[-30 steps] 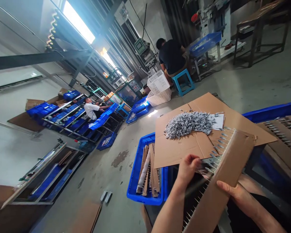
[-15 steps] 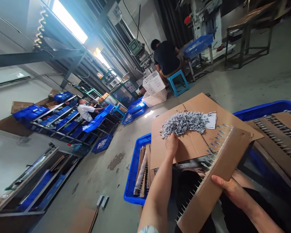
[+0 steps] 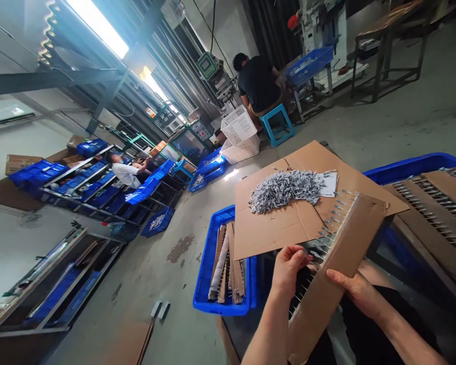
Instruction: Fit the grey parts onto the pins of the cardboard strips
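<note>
- The right hand grasps a long cardboard strip by its near right edge, thumb across the top face and fingers tucked under it
- The cardboard strip tilts upward and away from the person, its far end over the near right corner of a cardboard sheet
- The left hand is at the strip's left edge with its fingers clenched together and tips touching the row of metal parts pushed into that edge; I cannot tell whether a part is pinched between them
- Thin pins stick out from the strip's left edge below the left hand
- A blue crate stands on the floor just left of the hands, with used cardboard strips lying in it; the cardboard sheet's near left corner overhangs its right rim
- A pile of small grey metal parts lies in the middle of the cardboard sheet, towards its far edge
- A white paper slip touches the pile's right end
- A second blue crate at the right holds filled cardboard strips
- Farther off, white baskets stand beside a blue stool, where a person in black sits
- At the far left a person in white leans at racks of blue bins
</note>
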Available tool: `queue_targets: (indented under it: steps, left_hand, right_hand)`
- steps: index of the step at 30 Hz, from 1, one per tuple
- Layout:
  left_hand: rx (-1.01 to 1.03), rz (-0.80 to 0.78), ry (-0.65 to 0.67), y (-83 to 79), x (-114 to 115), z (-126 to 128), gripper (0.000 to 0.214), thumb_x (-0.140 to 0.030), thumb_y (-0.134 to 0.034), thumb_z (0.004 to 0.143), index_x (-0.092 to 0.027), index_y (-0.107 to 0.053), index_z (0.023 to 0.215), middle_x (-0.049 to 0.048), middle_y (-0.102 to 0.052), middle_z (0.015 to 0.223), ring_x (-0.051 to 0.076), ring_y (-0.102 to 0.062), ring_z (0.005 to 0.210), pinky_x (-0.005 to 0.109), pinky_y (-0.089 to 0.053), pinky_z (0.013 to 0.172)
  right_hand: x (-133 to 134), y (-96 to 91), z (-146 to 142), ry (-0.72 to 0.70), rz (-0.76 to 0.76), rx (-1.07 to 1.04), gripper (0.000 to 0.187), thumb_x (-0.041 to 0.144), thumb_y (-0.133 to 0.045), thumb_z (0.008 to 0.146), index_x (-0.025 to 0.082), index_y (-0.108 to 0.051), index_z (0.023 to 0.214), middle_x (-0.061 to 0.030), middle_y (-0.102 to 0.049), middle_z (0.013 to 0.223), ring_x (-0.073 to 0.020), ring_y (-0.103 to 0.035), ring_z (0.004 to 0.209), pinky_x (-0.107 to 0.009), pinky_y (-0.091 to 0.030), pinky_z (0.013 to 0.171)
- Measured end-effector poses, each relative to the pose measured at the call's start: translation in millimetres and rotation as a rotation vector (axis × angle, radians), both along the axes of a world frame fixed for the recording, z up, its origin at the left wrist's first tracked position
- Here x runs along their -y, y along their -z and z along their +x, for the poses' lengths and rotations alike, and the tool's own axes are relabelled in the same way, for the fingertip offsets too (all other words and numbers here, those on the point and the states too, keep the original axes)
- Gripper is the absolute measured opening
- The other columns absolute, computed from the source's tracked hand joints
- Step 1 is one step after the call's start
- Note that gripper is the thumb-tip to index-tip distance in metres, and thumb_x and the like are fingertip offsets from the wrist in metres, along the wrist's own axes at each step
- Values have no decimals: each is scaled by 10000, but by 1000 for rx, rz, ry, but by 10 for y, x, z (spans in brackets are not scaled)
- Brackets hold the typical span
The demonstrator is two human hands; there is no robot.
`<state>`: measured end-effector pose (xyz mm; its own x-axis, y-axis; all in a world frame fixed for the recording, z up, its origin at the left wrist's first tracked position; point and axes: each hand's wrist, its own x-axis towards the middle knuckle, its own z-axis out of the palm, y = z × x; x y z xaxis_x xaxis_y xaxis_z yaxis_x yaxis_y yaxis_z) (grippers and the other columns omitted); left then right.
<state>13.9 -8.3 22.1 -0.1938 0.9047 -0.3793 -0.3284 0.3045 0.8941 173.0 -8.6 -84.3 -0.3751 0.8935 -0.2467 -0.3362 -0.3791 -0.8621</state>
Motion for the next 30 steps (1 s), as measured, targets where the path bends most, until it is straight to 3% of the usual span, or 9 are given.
queue_targets:
  steps: [5,11,19,30]
  left_hand:
    - [50,-13,13,135,-12,31,349,-356,-843,597,-129,-635,761,21,-658,707,126,-631,618,253,-486,692]
    - [76,-27,17,147,39,63,342,-350,-848,595,-135,-628,743,11,-643,693,113,-601,609,242,-472,665]
    - [86,-39,4,167,64,48,364,-369,-841,599,-135,-617,764,17,-644,683,119,-589,614,251,-471,662]
    - [97,-40,-3,158,91,49,349,-354,-834,612,-140,-617,783,14,-643,690,118,-591,621,238,-451,641]
  right_hand:
    - [4,59,-1,-28,-11,-10,399,499,-653,771,234,-744,1056,-104,-766,1073,-417,-621,1095,-563,-481,943]
    - [34,92,-8,-36,-7,-38,381,469,-630,807,217,-729,1074,-102,-744,1137,-399,-594,1149,-564,-460,972]
    - [43,-53,-17,-46,-39,-127,304,433,-660,803,230,-757,1008,-93,-766,1078,-389,-615,1118,-565,-432,999]
    - [42,-126,-8,-52,-26,-124,361,461,-678,785,211,-750,1035,-94,-759,1098,-384,-617,1118,-532,-459,980]
